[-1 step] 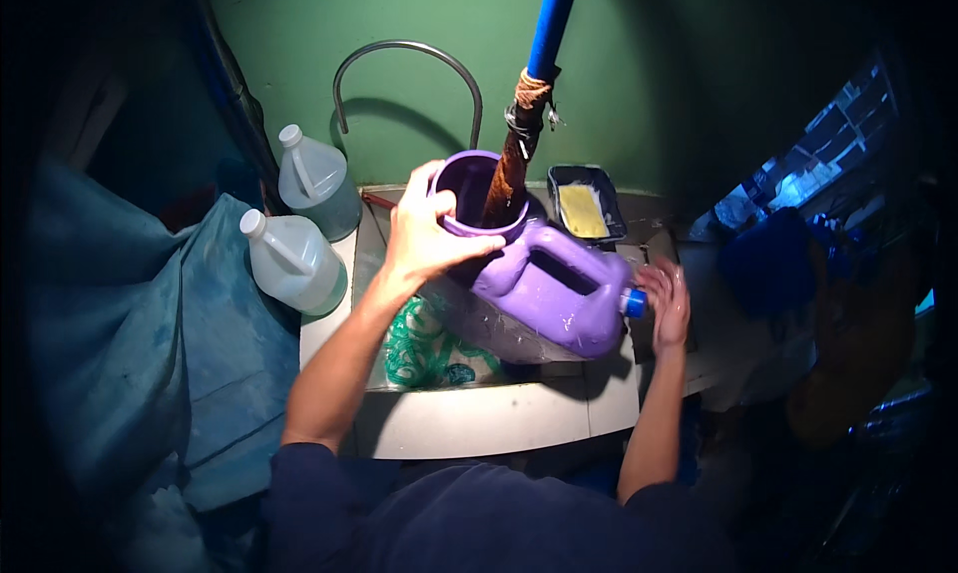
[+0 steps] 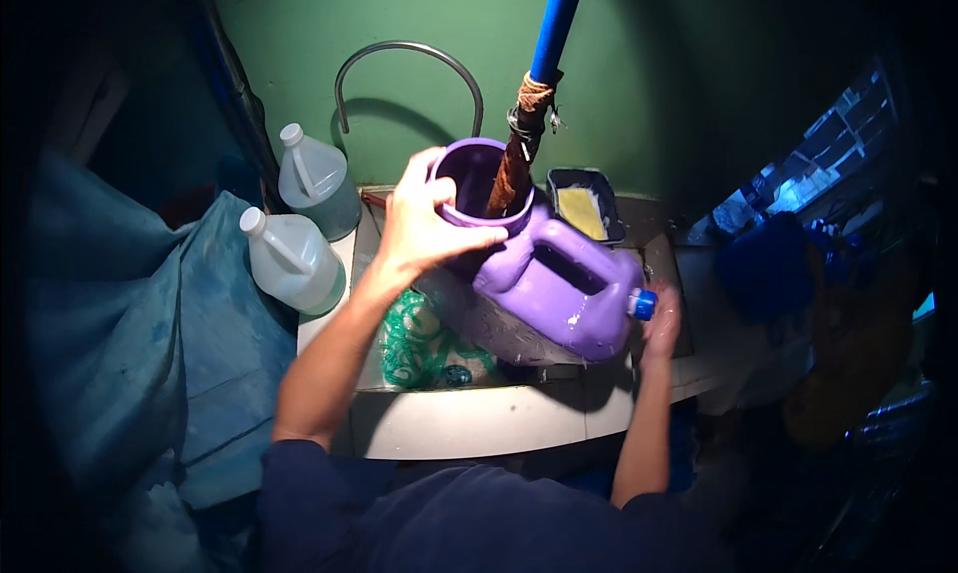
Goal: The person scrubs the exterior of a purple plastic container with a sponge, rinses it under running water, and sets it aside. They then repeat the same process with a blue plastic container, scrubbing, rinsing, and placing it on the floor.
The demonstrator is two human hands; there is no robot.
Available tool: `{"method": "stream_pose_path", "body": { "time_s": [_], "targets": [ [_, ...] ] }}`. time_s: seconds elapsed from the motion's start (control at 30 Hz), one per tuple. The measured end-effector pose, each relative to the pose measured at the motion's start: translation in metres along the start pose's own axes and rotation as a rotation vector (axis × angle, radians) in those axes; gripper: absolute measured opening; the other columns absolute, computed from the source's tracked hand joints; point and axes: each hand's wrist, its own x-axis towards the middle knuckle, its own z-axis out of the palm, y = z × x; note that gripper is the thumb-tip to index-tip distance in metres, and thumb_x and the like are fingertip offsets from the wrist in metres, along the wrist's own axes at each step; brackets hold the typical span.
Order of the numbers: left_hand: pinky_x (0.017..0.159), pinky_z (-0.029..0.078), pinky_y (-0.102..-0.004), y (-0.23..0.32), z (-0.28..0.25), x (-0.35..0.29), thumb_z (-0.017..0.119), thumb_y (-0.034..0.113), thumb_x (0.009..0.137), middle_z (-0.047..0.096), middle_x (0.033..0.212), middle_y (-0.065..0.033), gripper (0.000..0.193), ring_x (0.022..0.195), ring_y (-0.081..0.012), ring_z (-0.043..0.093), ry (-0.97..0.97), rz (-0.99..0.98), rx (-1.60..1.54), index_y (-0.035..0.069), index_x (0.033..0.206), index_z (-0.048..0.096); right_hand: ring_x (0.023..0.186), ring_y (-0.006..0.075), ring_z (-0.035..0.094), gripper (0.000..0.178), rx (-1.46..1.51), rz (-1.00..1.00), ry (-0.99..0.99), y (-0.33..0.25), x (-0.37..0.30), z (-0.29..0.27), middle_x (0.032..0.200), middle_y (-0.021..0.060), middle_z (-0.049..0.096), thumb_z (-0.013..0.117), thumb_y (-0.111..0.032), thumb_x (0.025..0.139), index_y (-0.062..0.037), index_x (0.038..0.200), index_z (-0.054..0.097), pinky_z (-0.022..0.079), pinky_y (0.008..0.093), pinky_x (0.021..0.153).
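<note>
A purple plastic jug (image 2: 569, 303) lies tilted in the air over a sink-like basin, its wide round open end up and to the left. My left hand (image 2: 424, 224) grips the rim of that end, thumb outside and fingers over the edge. The lower end of a blue pipe (image 2: 557, 29), wrapped in brown material and tied with string, reaches into the opening. At the jug's other end is a blue cap (image 2: 643, 304). My right hand (image 2: 663, 321) is right beside the cap, its fingers smeared by motion; whether it touches the cap is unclear.
Two whitish jugs (image 2: 294, 264) stand on the left ledge. A black tray (image 2: 614, 229) with a yellow sponge (image 2: 579, 212) sits behind. Below the purple jug is a green-patterned bag (image 2: 414, 343). A curved metal tube (image 2: 409, 44) rises at the green wall. Blue cloth (image 2: 110, 323) hangs left.
The purple jug has shifted slightly to the right. My right hand has moved a little down and left, closer in behind the blue cap. My left hand keeps its grip.
</note>
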Motion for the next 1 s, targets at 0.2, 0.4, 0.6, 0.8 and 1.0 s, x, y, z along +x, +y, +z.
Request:
{"method": "stream_pose_path", "body": {
  "time_s": [0.2, 0.4, 0.6, 0.8, 1.0],
  "targets": [
    [0.084, 0.052, -0.0310, 0.016, -0.039, 0.063, 0.098, 0.027, 0.058, 0.065, 0.114, -0.0133, 0.054, 0.102, -0.0190, 0.062, -0.019, 0.019, -0.071, 0.004, 0.062, 0.050, 0.117, 0.0201, 0.059, 0.048, 0.054, 0.403, 0.012, 0.174, -0.070, -0.040, 0.125, 0.0122, 0.062, 0.048, -0.037, 0.104, -0.0014, 0.135, 0.051, 0.048, 0.0388, 0.102],
    [0.096, 0.044, -0.0359, 0.071, -0.029, 0.035, 0.079, 0.021, 0.080, 0.058, 0.127, -0.0179, 0.042, 0.113, -0.0235, 0.057, -0.205, -0.108, -0.384, -0.003, 0.111, 0.063, 0.117, 0.0192, 0.059, 0.049, -0.101, 0.322, 0.076, 0.062, -0.113, -0.118, 0.126, 0.0111, 0.062, 0.052, -0.037, 0.102, -0.0013, 0.136, 0.052, 0.047, 0.0370, 0.102],
    [0.114, 0.031, -0.0373, 0.056, -0.002, 0.038, 0.053, 0.029, 0.102, 0.051, 0.141, -0.0161, 0.040, 0.131, -0.0260, 0.048, -0.294, -0.213, -0.503, -0.002, 0.128, 0.053, 0.117, 0.0183, 0.058, 0.051, 0.135, 0.144, 0.357, 0.020, -0.108, -0.108, 0.126, 0.0100, 0.062, 0.057, -0.036, 0.099, -0.0013, 0.136, 0.052, 0.046, 0.0353, 0.102],
    [0.112, 0.036, -0.0352, -0.031, -0.038, 0.042, 0.047, 0.032, 0.104, 0.057, 0.138, -0.0102, 0.053, 0.128, -0.0219, 0.053, -0.378, -0.293, -0.619, -0.003, 0.144, 0.046, 0.117, 0.0174, 0.058, 0.053, 0.107, 0.362, 0.365, 0.078, -0.167, -0.114, 0.127, 0.0089, 0.062, 0.061, -0.035, 0.097, -0.0012, 0.137, 0.053, 0.045, 0.0335, 0.103],
    [0.096, 0.045, -0.0323, -0.042, 0.002, 0.019, 0.048, 0.037, 0.105, 0.065, 0.120, -0.0050, 0.049, 0.108, -0.0167, 0.060, -0.269, -0.578, -0.578, 0.003, 0.139, 0.054, 0.117, 0.0165, 0.057, 0.055, 0.198, 0.200, 0.511, 0.044, -0.154, -0.142, 0.128, 0.0078, 0.062, 0.065, -0.034, 0.095, -0.0012, 0.137, 0.053, 0.044, 0.0318, 0.103]
  ]
}}
